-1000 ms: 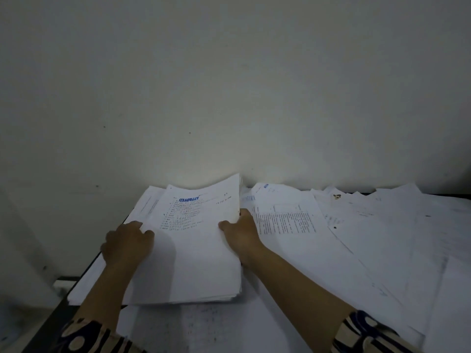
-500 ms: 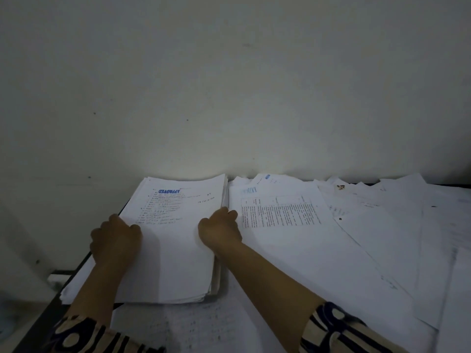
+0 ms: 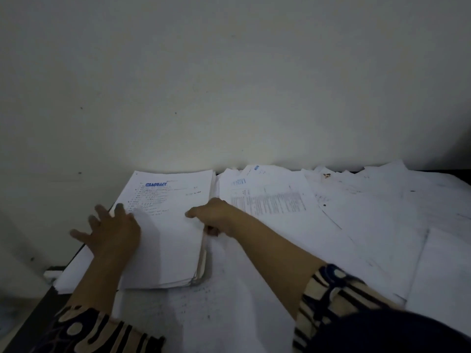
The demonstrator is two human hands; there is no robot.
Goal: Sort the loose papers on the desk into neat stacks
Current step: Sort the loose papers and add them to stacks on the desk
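paper stack (image 3: 168, 230) long axis toward wall; left hand (image 3: 112, 233) splayed flat; right hand (image 3: 216, 217) grip pinches its edge

Both sleeves (image 3: 328, 296) dark navy w/ cream blob-and-stripe print, ending at forearm; hands (image 3: 116, 233) bare.

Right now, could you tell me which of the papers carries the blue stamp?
The top sheet of the neat stack on the left, under both hands; the blue stamp sits near its far edge.

White papers (image 3: 369, 225), blue stamp (image 3: 156, 184), navy-and-cream patterned sleeves (image 3: 328, 296), off-white wall (image 3: 229, 85)
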